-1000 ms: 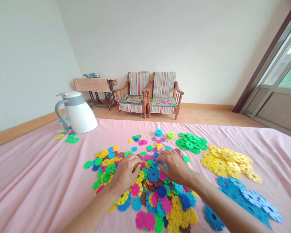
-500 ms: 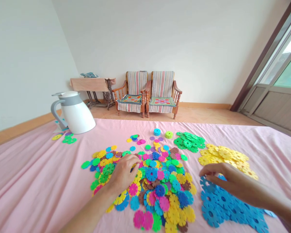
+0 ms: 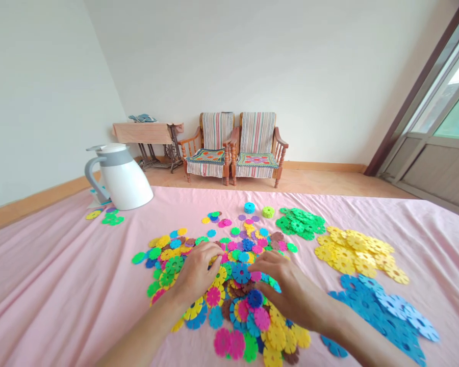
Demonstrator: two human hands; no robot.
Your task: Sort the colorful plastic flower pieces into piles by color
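Left hand [image 3: 195,272] curled on the mixed discs [image 3: 219,296], right hand [image 3: 292,290] half open near a blue disc [image 3: 240,273], can't tell if either holds one

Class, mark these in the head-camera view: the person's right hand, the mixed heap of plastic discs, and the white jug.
right hand [image 3: 290,288]: head view, back of the hand.
mixed heap of plastic discs [image 3: 229,311]: head view, middle of the heap.
white jug [image 3: 126,183]: head view, its body.

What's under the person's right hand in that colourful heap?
The right hand lies over the heap of plastic snowflake discs. A blue disc and a pink disc show at its fingertips, and another blue disc beside its palm. Whatever lies directly beneath the palm is covered.
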